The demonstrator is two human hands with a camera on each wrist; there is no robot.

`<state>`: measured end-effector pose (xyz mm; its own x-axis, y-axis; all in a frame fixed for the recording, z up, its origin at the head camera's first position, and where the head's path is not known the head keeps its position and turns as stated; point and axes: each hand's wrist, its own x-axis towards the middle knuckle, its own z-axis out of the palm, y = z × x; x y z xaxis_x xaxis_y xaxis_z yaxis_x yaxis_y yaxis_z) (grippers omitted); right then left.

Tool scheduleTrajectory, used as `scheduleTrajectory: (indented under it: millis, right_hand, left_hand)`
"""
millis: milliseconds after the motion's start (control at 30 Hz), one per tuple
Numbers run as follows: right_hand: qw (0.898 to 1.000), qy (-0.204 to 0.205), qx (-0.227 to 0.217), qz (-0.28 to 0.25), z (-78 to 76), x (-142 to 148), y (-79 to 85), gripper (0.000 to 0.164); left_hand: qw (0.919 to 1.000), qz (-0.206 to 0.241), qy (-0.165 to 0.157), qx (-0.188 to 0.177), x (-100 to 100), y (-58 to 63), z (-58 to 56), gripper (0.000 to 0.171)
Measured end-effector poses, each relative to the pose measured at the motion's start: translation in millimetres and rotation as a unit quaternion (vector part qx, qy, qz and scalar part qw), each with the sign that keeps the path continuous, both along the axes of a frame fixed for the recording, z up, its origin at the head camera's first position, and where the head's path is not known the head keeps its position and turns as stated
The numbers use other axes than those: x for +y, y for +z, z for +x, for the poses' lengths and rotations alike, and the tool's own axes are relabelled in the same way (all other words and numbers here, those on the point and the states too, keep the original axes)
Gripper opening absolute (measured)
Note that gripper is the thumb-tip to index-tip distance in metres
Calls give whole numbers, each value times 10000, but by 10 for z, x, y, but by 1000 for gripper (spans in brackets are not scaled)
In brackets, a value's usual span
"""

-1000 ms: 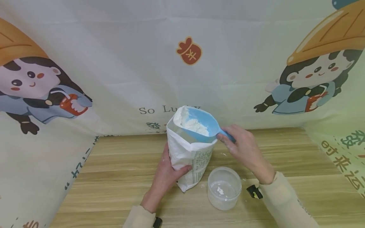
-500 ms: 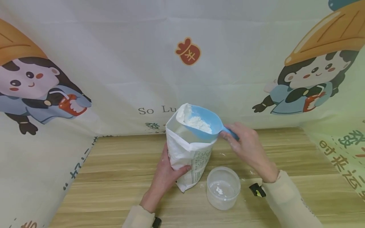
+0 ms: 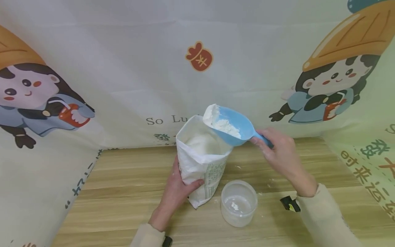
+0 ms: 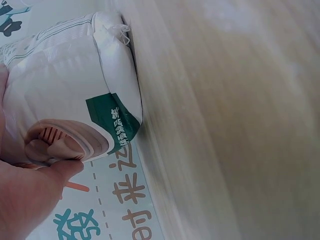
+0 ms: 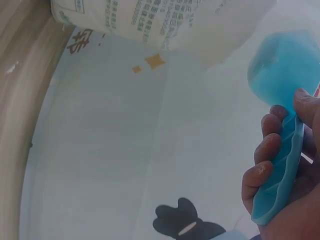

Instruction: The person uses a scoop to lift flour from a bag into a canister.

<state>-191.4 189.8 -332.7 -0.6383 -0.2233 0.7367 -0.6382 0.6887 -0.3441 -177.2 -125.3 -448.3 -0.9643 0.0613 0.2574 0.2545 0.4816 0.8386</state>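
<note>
A blue scoop [image 3: 236, 125] heaped with white powder is held by its handle in my right hand [image 3: 285, 156]. Its bowl hangs over the right rim of an open white bag [image 3: 200, 168] that has more powder inside. My left hand [image 3: 176, 190] grips the bag around its side, thumb across the front; the bag tilts a little on the table. In the right wrist view, fingers curl round the ribbed scoop handle [image 5: 280, 175]. The left wrist view has the bag's base with a green label [image 4: 114, 122]. Right of the bag stands a clear round tub [image 3: 239, 204] with a little powder in it.
The wooden tabletop [image 3: 117, 192] has powder specks right of the bag and near the tub. A printed backdrop [image 3: 139, 68] rises behind the table and along both sides. A black wrist strap piece [image 3: 290, 204] hangs by the right sleeve.
The loaded scoop has lifted and moved right with my right hand, uncovering the powder inside the bag. My left hand keeps hold of the bag. The head view has shifted slightly.
</note>
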Motion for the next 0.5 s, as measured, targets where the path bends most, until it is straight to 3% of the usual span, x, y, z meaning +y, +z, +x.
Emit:
scheduleTrajectory:
  millis: [500]
  right_hand:
    - [9990,-353,-144,233,206,430,14,26]
  left_hand:
    - [10000,64,2,44,-6,-17,-10,121]
